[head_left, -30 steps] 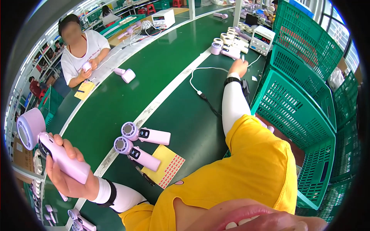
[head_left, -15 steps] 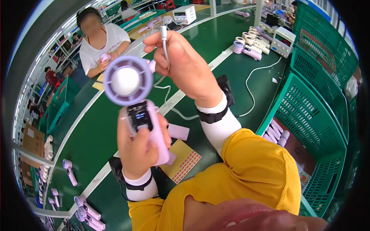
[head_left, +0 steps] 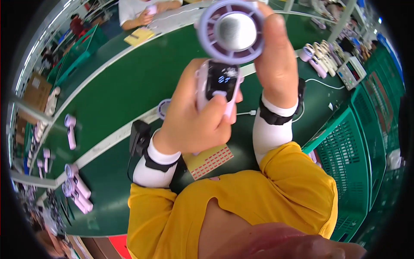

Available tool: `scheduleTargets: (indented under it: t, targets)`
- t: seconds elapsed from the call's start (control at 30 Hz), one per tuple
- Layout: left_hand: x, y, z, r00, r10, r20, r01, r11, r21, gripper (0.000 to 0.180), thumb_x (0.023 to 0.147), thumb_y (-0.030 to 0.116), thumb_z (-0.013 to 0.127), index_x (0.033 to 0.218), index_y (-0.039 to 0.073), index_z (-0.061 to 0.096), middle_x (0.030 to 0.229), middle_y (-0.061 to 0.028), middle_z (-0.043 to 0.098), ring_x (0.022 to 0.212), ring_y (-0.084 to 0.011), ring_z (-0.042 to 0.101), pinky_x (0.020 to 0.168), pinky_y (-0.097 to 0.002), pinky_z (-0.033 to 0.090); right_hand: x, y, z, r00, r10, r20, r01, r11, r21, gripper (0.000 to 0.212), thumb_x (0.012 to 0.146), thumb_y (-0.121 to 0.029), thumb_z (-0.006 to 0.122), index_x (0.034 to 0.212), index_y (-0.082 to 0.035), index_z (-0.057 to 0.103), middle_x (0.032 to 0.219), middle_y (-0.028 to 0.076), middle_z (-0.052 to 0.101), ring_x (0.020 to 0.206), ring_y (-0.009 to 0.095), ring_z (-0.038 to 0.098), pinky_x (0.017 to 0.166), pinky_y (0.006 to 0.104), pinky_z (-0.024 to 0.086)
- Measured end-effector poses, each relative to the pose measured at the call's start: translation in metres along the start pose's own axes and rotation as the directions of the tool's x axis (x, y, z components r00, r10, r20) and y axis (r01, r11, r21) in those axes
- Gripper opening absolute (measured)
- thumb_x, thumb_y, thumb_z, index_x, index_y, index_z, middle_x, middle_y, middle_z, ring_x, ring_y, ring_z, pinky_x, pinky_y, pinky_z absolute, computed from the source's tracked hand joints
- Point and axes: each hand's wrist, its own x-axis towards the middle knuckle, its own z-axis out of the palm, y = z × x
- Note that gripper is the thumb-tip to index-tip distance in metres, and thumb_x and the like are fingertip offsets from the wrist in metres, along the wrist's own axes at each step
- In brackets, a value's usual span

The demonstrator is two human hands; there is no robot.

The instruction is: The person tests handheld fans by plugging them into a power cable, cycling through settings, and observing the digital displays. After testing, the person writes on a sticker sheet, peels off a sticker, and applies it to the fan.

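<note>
A lilac handheld fan [head_left: 230,32] with a spoked round head and a silvery centre is raised before me. My left hand [head_left: 196,110] is closed round its pink handle, thumb on the button below a lit dark display [head_left: 223,77]. At the right edge of the fan head is my right hand [head_left: 278,60], thumb up alongside it; its other fingers are mostly hidden behind the head. Beyond my left wrist another fan head [head_left: 164,108] shows on the table. A white cable plug [head_left: 252,112] lies between my forearms. Below my left hand sits a yellow card [head_left: 209,162] with red marks.
Several fans [head_left: 77,190] lie at the left, with one more fan [head_left: 70,131] farther off. At the far right are grouped fans [head_left: 319,60] and a white instrument box [head_left: 351,72]. Green crates [head_left: 345,155] stand at my right. Across the table, a person's hands [head_left: 148,15] hold something pink.
My right hand has let go of the cable and moved to the fan head. My left hand has carried the fan up and right. The view has shifted.
</note>
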Motion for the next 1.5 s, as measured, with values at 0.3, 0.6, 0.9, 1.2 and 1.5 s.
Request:
scheduleTargets:
  t: [0.3, 0.6, 0.9, 1.2, 1.5]
  targets:
    - [0.002, -0.002, 0.001, 1.000, 0.008, -0.015, -0.008, 0.999, 0.034, 0.043, 0.076, -0.005, 0.048, 0.117, -0.006, 0.035, 0.088, -0.0086, 0.056, 0.066, -0.0093, 0.053, 0.058, -0.0257, 0.047, -0.001, 0.004, 0.001, 0.998, 0.002, -0.062, -0.005, 0.999, -0.047, 0.066, 0.092, -0.056, 0.046, 0.119, 0.005, 0.048, 0.104, 0.011, 0.061, 0.092, 0.016, 0.060, 0.082, 0.0279, 0.048]
    - [0.001, -0.006, 0.002, 0.997, 0.077, 0.024, -0.078, 0.994, 0.078, 0.042, 0.075, -0.007, 0.051, 0.114, -0.005, 0.036, 0.095, -0.0140, 0.052, 0.072, -0.0139, 0.054, 0.059, -0.0270, 0.049, -0.003, 0.000, 0.005, 0.990, 0.052, -0.131, -0.034, 0.990, 0.139, 0.066, 0.091, -0.055, 0.048, 0.118, 0.005, 0.049, 0.104, 0.012, 0.061, 0.092, 0.016, 0.060, 0.082, 0.0280, 0.048]
    - [-0.004, -0.007, 0.000, 0.997, 0.062, 0.046, -0.066, 0.993, 0.096, 0.050, 0.080, 0.000, 0.047, 0.126, 0.000, 0.027, 0.100, -0.0198, 0.052, 0.071, -0.0186, 0.056, 0.060, -0.0301, 0.051, -0.002, -0.001, 0.008, 0.995, 0.041, -0.088, -0.032, 0.995, 0.094, 0.062, 0.094, -0.051, 0.046, 0.118, 0.006, 0.048, 0.105, 0.014, 0.061, 0.092, 0.018, 0.060, 0.082, 0.0286, 0.048]
    - [-0.001, -0.003, 0.002, 0.998, -0.016, 0.058, 0.015, 1.000, 0.014, 0.066, 0.080, 0.007, 0.041, 0.137, -0.001, 0.009, 0.100, -0.0211, 0.053, 0.070, -0.0207, 0.056, 0.063, -0.0322, 0.050, -0.001, -0.011, 0.000, 0.997, -0.072, -0.015, 0.065, 0.958, -0.280, 0.042, 0.097, -0.037, 0.050, 0.120, -0.002, 0.052, 0.101, 0.005, 0.059, 0.088, 0.012, 0.055, 0.078, 0.0258, 0.045]
    - [-0.006, -0.005, 0.000, 0.998, -0.049, 0.027, 0.048, 0.998, 0.030, 0.073, 0.077, 0.009, 0.045, 0.139, 0.001, 0.007, 0.100, -0.0219, 0.054, 0.067, -0.0212, 0.055, 0.062, -0.0323, 0.050, -0.003, -0.008, 0.000, 0.997, -0.076, -0.002, 0.074, 0.970, -0.230, 0.047, 0.097, -0.043, 0.047, 0.119, -0.002, 0.052, 0.096, 0.005, 0.058, 0.085, 0.010, 0.053, 0.075, 0.0253, 0.044]
